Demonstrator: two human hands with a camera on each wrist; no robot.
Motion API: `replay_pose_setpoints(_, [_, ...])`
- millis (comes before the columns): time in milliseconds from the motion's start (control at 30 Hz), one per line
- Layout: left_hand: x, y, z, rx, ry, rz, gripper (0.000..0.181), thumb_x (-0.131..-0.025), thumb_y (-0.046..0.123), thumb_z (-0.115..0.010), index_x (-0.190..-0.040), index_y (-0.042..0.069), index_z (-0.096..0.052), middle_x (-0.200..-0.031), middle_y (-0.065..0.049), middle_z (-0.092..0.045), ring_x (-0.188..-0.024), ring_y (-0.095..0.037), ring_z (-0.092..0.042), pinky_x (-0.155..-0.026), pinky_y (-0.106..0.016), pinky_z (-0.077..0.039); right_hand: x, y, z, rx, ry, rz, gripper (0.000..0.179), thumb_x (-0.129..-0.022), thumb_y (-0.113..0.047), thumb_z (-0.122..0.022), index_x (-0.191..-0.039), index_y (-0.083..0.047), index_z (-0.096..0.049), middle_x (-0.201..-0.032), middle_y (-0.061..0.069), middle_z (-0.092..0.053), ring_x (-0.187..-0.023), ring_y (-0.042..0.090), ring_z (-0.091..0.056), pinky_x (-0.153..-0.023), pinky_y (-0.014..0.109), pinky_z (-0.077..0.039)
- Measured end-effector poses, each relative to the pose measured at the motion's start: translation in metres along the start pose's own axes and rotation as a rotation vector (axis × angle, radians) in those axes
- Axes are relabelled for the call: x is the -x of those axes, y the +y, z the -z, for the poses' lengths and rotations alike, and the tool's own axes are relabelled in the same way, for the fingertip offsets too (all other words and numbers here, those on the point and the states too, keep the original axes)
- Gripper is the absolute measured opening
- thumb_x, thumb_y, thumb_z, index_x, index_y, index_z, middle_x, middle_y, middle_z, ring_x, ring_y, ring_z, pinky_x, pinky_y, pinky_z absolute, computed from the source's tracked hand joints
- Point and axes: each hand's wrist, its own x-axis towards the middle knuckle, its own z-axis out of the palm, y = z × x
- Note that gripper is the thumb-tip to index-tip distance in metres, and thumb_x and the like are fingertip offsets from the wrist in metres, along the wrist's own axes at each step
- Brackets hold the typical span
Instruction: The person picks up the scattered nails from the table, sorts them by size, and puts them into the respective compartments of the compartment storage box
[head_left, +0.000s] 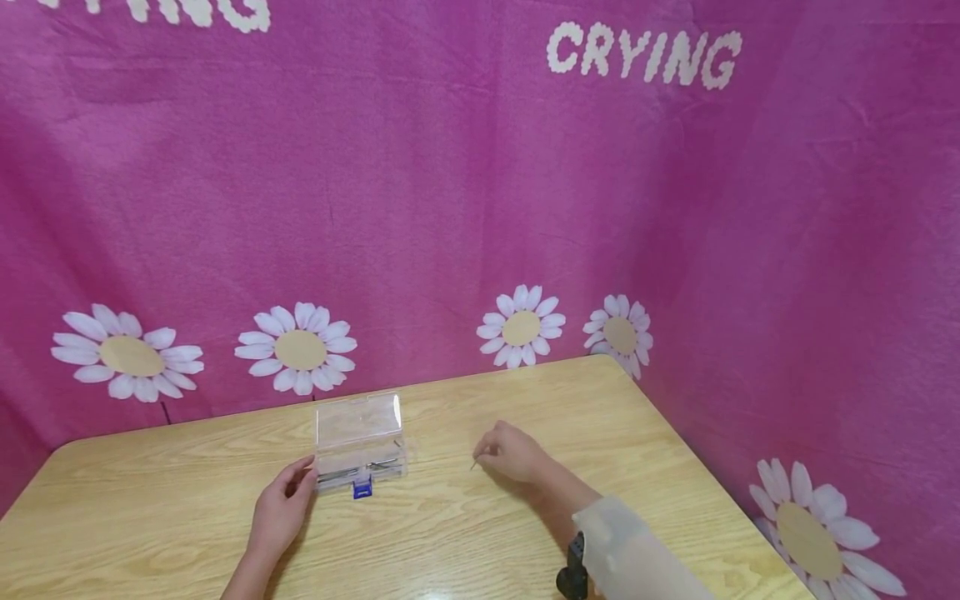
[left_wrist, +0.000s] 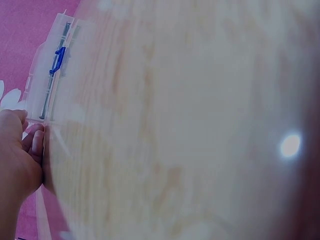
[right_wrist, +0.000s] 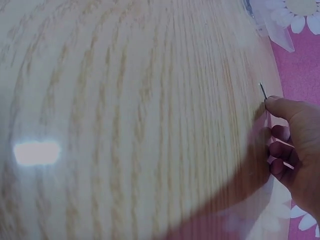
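Observation:
A clear plastic box (head_left: 360, 475) with a blue latch (head_left: 363, 487) stands on the table, its transparent lid (head_left: 360, 423) raised at the back. Long thin metal nails (left_wrist: 54, 75) lie inside along its front. At the box's left end, my left hand (head_left: 281, 510) holds the side wall between thumb and fingers. To the right of the box, my right hand (head_left: 513, 454) pinches a small thin nail (right_wrist: 263, 91) between thumb and index finger, low over the table. One end of this nail sticks out past the fingertips; the rest is hidden in the grip.
The light wooden table (head_left: 420, 550) reaches back to a pink curtain (head_left: 420, 208) printed with daisies and white letters. Another curtain side runs along the table's right edge. A black device (head_left: 574, 568) sits at the right sleeve (head_left: 637, 554).

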Motion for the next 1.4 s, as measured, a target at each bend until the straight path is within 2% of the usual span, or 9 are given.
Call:
replay_pose_setpoints(100, [0.000,0.000,0.000,-0.003,0.005,-0.003,0.040,-0.097,0.027,-0.047,-0.133,0.008,-0.051,-0.119,-0.015,-0.061,-0.093,-0.013,-0.050,-0.080,-0.025,-0.039,0.000,-0.001,0.000,0.014,0.002,-0.021,0.017,-0.086,-0.021,-0.059,-0.088,-0.010,-0.072,-0.082,0.001,-0.051,-0.075,0.011,-0.047,-0.069,0.029,-0.043])
replay_pose_setpoints(200, [0.000,-0.001,0.000,0.002,0.014,-0.008,0.040,-0.097,0.027,-0.048,-0.132,0.008,-0.052,-0.118,-0.015,-0.062,-0.091,-0.010,-0.050,-0.079,-0.023,-0.040,0.000,-0.008,0.002,0.022,-0.007,-0.089,0.014,-0.083,-0.017,-0.061,-0.086,-0.008,-0.072,-0.083,0.001,-0.053,-0.077,0.012,-0.048,-0.073,0.031,-0.044])
replay_pose_setpoints(333, [-0.001,-0.001,-0.001,0.008,0.017,-0.008,0.039,-0.097,0.026,-0.048,-0.132,0.008,-0.052,-0.118,-0.015,-0.062,-0.089,-0.008,-0.050,-0.078,-0.022,-0.040,0.000,-0.007,0.001,0.040,-0.006,-0.117,0.014,-0.083,-0.016,-0.061,-0.086,-0.009,-0.072,-0.085,0.000,-0.055,-0.080,0.012,-0.048,-0.076,0.031,-0.045])
replay_pose_setpoints(500, [0.000,-0.002,0.000,0.013,0.008,0.000,0.039,-0.097,0.025,-0.048,-0.133,0.008,-0.051,-0.119,-0.015,-0.061,-0.092,-0.012,-0.049,-0.079,-0.023,-0.039,0.000,-0.006,0.000,0.026,0.007,-0.119,0.015,-0.084,-0.017,-0.060,-0.086,-0.010,-0.072,-0.086,-0.001,-0.059,-0.081,0.010,-0.050,-0.079,0.030,-0.045])
replay_pose_setpoints(633, [0.000,-0.001,0.000,0.013,0.005,0.003,0.039,-0.097,0.025,-0.048,-0.132,0.008,-0.052,-0.118,-0.015,-0.061,-0.092,-0.013,-0.049,-0.078,-0.022,-0.040,-0.002,-0.006,0.000,0.003,0.017,-0.093,0.014,-0.084,-0.015,-0.059,-0.077,-0.011,-0.071,-0.080,-0.001,-0.062,-0.077,0.011,-0.054,-0.077,0.029,-0.047])
replay_pose_setpoints(700, [0.000,-0.001,0.000,0.011,0.005,0.004,0.039,-0.097,0.025,-0.048,-0.132,0.008,-0.052,-0.118,-0.015,-0.061,-0.092,-0.013,-0.049,-0.078,-0.022,-0.039,-0.003,-0.006,-0.001,-0.030,0.022,-0.107,0.014,-0.084,-0.014,-0.059,-0.076,-0.011,-0.069,-0.078,-0.001,-0.061,-0.076,0.011,-0.053,-0.076,0.028,-0.047])
replay_pose_setpoints(867, [0.001,0.000,0.001,0.008,0.008,-0.003,0.040,-0.097,0.026,-0.048,-0.132,0.008,-0.052,-0.117,-0.015,-0.062,-0.090,-0.011,-0.049,-0.078,-0.023,-0.039,-0.007,-0.011,-0.002,-0.106,0.054,-0.155,0.013,-0.085,-0.014,-0.060,-0.087,-0.006,-0.070,-0.083,0.000,-0.055,-0.078,0.010,-0.049,-0.074,0.027,-0.045])
replay_pose_setpoints(1067, [0.000,-0.001,0.000,0.005,0.008,-0.005,0.040,-0.096,0.026,-0.048,-0.132,0.008,-0.052,-0.117,-0.014,-0.062,-0.090,-0.009,-0.049,-0.078,-0.022,-0.039,-0.012,-0.020,-0.002,-0.098,0.067,-0.120,0.013,-0.086,-0.013,-0.060,-0.089,-0.005,-0.070,-0.084,0.003,-0.057,-0.078,0.012,-0.051,-0.073,0.027,-0.045])
replay_pose_setpoints(1400, [0.000,-0.001,0.000,0.003,0.013,-0.008,0.040,-0.097,0.026,-0.047,-0.132,0.008,-0.051,-0.119,-0.016,-0.061,-0.095,-0.015,-0.050,-0.081,-0.026,-0.040,-0.024,-0.037,-0.004,-0.103,0.044,-0.131,0.015,-0.089,-0.017,-0.058,-0.093,-0.007,-0.068,-0.090,0.004,-0.060,-0.082,0.013,-0.055,-0.074,0.026,-0.047])
